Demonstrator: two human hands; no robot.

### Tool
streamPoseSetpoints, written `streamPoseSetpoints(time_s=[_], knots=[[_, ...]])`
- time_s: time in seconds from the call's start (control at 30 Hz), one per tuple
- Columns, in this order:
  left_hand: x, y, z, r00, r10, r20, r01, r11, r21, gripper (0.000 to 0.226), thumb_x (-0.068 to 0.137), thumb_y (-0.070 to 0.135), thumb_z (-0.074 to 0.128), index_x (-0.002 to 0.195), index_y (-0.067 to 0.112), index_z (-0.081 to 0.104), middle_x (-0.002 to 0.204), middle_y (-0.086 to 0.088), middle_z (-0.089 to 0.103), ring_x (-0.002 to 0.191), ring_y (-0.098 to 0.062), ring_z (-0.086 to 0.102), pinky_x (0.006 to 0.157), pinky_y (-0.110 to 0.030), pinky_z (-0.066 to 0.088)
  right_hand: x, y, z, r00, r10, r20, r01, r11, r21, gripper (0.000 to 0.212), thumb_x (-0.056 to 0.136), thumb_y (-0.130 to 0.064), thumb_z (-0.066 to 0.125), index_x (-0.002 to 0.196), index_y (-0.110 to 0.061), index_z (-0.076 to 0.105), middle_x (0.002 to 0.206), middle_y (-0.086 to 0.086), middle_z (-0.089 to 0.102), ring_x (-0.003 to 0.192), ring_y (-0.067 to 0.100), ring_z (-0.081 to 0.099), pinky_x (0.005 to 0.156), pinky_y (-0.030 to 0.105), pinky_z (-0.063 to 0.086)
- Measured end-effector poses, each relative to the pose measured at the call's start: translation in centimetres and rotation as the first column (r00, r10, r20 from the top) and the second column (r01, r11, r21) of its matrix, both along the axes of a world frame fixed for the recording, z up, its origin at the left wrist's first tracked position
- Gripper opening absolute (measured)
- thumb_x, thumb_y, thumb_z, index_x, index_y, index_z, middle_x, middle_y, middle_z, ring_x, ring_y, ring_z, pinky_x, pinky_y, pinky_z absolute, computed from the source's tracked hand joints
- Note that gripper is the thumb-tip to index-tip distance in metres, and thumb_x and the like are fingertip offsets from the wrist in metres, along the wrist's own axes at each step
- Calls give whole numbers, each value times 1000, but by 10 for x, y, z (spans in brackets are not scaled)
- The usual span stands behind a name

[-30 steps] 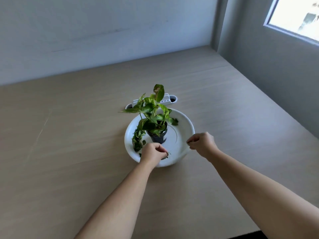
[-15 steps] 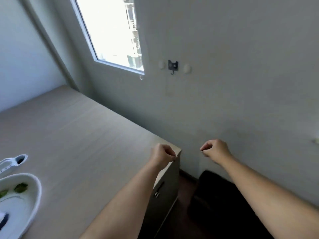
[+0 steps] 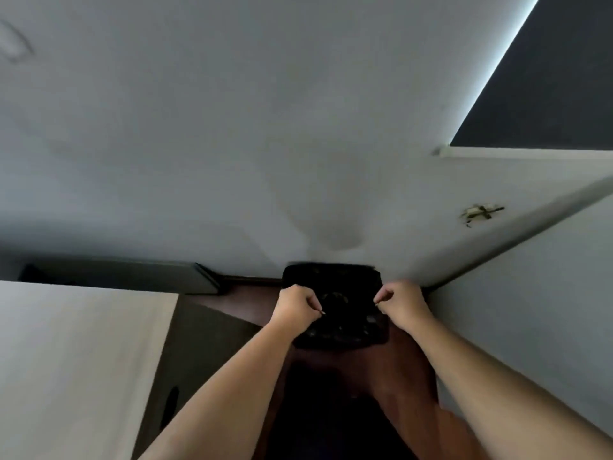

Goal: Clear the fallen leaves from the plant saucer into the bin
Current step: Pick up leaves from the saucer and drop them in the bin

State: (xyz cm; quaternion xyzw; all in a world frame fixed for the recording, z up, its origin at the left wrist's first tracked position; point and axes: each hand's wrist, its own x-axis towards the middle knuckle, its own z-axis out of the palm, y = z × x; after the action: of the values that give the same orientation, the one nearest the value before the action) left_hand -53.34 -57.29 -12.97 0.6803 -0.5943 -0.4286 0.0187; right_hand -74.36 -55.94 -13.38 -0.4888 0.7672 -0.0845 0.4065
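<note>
**Both fists pinched shut above the bin**

Our grip is closed on both sides: the left hand [image 3: 296,306] and the right hand [image 3: 399,304] are each curled into a fist with thumb and forefinger pressed together. A tiny pale sliver shows at each pinch point, and we judge these to be bits of fallen leaves, though they are too small to name with confidence. Nothing is visibly dropping from either hand.

Nearest to us, both forearms reach forward from the lower edge of the view. To the left lies the pale table [image 3: 76,360], with the dark side of its cabinet just beside the left forearm. Directly under and between the hands sits the black bin [image 3: 335,313], on a dark reddish floor, pushed up close to the grey wall [image 3: 265,127] near the corner. Faint specks show on the bin's dark inside, but we cannot tell whether they are leaves.

As for progress, we judge this load to be at the point of release: the hands are over the bin and only need to open. The plant saucer is out of view, so we cannot say how many leaves remain on it or whether another trip is needed. The bin's near rim is partly hidden by our hands.
</note>
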Motion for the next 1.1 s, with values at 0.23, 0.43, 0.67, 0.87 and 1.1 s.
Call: streamPoseSetpoints(time_s=[0.23,0.43,0.67,0.87,1.1], knots=[[7,-28,-99,993,111,29,-113,988,109,1,78,12,74,78,12,73,75,2,67,68,-5,58,76,-20,51,15,-16,-96,995,-94,39,89,988,127,12,79,-1,66,76,-12,71,82,8,67,76,18,62,62,20,46],[-7,-49,-97,995,-55,85,48,995,82,39,87,32,64,123,20,56,117,-4,65,106,-26,61,81,-33,51,17,-32,-102,993,-72,90,56,985,166,50,78,0,65,123,-19,59,129,13,57,111,28,60,90,34,53],[17,-53,-38,988,-79,132,69,994,80,44,88,34,61,129,21,50,131,-5,55,118,-25,55,93,-38,50,15,-41,-47,998,50,33,-53,994,97,34,81,-1,60,112,-15,63,118,11,64,101,28,64,85,35,52],[60,-26,57,982,33,185,-11,993,-114,40,86,29,60,124,18,55,128,-9,58,121,-26,53,99,-36,46,65,-64,35,974,225,27,-221,971,-93,26,78,-3,61,102,-11,69,114,10,69,105,26,63,93,29,47],[184,70,160,882,385,271,-279,891,-360,35,88,27,57,121,18,55,127,-6,57,120,-28,53,97,-37,46,219,-50,141,816,578,16,-546,779,-307,23,80,-6,59,100,-11,70,111,10,71,104,25,64,89,25,46]])
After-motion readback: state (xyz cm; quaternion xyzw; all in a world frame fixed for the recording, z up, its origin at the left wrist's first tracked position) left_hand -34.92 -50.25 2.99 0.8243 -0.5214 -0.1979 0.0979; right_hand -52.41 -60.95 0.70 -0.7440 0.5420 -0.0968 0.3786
